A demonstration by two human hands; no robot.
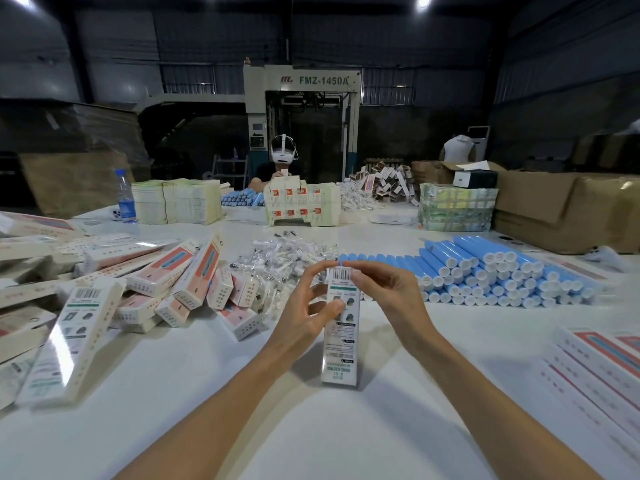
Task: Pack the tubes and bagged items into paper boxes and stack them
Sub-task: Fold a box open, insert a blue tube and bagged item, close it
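A narrow white paper box (pixel 340 344) stands upright on the white table (pixel 277 410) in front of me. My left hand (pixel 304 306) holds its upper left side, thumb on the printed face. My right hand (pixel 384 289) pinches the box's top end beside the barcode. A stack of blue tubes (pixel 491 275) with white caps lies to the right. A heap of small clear bagged items (pixel 280 258) lies just behind the box. Filled boxes (pixel 194 282) lie piled on the left.
Flat unfolded boxes (pixel 606 368) lie at the right edge. Across the table sit paper stacks (pixel 176 202), a water bottle (pixel 125 197), cardboard cartons (pixel 554 209) and a person wearing a headset (pixel 284 161). A large machine (pixel 301 109) stands behind.
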